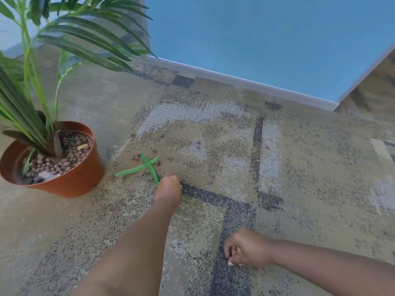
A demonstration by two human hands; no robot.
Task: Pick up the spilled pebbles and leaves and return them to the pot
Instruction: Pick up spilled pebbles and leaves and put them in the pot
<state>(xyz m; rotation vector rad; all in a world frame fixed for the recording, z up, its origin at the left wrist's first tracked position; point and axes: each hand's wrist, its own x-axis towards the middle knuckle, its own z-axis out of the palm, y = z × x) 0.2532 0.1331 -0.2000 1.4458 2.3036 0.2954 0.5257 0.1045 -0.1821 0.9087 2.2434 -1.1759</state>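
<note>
An orange-brown pot with a green palm stands on the carpet at the left, filled with brown pebbles. Two green leaves lie crossed on the carpet right of the pot. Several small brown pebbles are scattered around them. My left hand reaches down to the near end of one leaf, fingers pointing away and touching the carpet; whether it grips anything is hidden. My right hand rests on the carpet nearer to me, fingers curled in a loose fist, nothing visible in it.
Patterned beige and grey carpet covers the floor. A blue wall with a white skirting board runs across the back. Palm fronds overhang the upper left.
</note>
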